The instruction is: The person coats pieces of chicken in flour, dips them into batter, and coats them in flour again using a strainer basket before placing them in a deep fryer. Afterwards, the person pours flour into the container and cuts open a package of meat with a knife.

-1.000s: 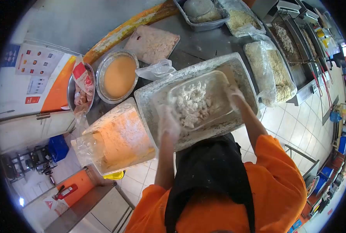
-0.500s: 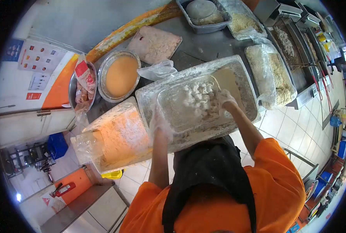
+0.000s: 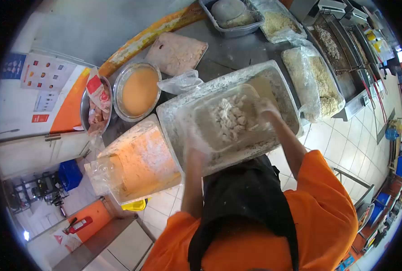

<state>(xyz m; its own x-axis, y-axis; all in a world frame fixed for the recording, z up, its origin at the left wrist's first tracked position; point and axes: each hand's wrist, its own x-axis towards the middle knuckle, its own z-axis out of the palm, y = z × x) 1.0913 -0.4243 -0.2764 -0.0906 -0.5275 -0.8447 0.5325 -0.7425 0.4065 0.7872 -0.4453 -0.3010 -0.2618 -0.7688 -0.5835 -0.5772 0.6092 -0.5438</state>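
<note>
A rectangular mesh basket (image 3: 203,118) is inside a large, flour-dusted tub (image 3: 289,101), blurred by motion. Flour-coated pieces (image 3: 230,118) lie heaped in the basket, their kind hidden by the coating. My left hand (image 3: 198,143), in a clear glove, grips the basket's left end. At the opposite end my gloved right hand (image 3: 265,108) has hold of its rim. Both hands are smeared, so single fingers do not show well.
Left of the tub stands a bin of orange breading (image 3: 142,158). Behind are a bowl of orange batter (image 3: 140,91), a bowl with bagged raw meat (image 3: 97,110) and a floured board (image 3: 176,52). Bagged crumbs (image 3: 316,83) and fryer baskets (image 3: 332,43) are on the right.
The basket has shifted slightly right with both hands and is more blurred. The coated pieces have bunched into a narrower heap. The whole view has also shifted a little.
</note>
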